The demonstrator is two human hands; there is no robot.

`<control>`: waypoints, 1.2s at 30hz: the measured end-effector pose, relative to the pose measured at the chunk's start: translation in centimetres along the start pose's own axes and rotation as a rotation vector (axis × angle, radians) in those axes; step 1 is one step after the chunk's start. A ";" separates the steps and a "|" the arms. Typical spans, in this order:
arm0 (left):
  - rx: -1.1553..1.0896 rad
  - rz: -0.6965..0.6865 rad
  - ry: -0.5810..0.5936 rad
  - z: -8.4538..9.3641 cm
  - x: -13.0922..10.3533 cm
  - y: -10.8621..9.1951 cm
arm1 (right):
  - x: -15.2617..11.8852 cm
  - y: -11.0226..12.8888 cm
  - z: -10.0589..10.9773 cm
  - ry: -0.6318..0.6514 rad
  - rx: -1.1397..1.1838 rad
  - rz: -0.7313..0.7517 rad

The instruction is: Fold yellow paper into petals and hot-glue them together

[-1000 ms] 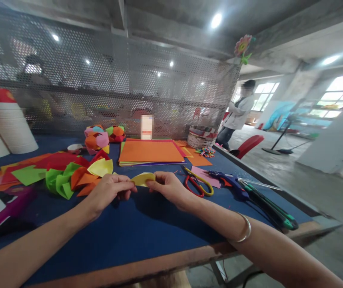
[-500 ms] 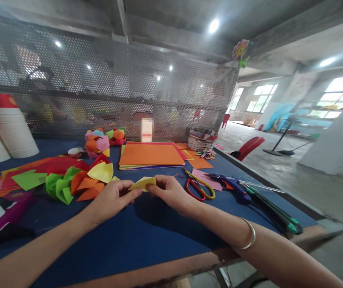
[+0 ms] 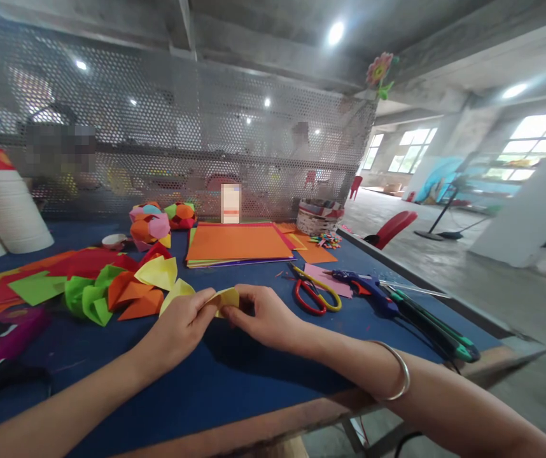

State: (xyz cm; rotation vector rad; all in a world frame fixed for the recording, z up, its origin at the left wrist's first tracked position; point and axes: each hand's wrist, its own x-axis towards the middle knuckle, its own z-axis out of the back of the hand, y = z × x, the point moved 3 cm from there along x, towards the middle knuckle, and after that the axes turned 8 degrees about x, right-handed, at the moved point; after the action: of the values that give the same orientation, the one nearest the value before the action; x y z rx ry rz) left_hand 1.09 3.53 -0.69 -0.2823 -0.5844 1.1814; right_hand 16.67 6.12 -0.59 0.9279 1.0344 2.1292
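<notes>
A piece of yellow paper [image 3: 227,301], bent into a curve, is held just above the blue table. My left hand [image 3: 184,324] pinches its left end, and my right hand [image 3: 261,313] grips the right end between thumb and fingers. Part of the paper is hidden behind my fingers. Just beyond my left hand lie folded yellow paper pieces [image 3: 157,273], beside folded orange pieces [image 3: 137,296] and folded green pieces [image 3: 90,298]. Scissors [image 3: 319,296] with one red and one yellow handle loop rest to the right of my right hand.
A stack of coloured paper [image 3: 239,242] lies ahead, near finished paper balls [image 3: 151,226]. A blue glue gun [image 3: 366,286], a green-black tool [image 3: 428,324] and a basket [image 3: 319,216] are on the right. Stacked paper cups [image 3: 13,210] and a purple tool [image 3: 6,350] stand left.
The yellow paper has turned in my fingers and now shows a wider curved face. My left hand has shifted its grip. The camera view has moved slightly.
</notes>
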 end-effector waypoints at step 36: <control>-0.260 0.229 0.054 0.3 0.6 1.3 | 0.8 -1.2 0.7 -0.045 0.090 -0.042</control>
State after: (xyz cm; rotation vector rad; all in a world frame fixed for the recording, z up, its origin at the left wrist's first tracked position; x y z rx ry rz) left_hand 0.03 4.56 -0.97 -0.6140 -0.6723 1.3139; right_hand 17.01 7.68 -0.96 0.9834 1.1251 2.0329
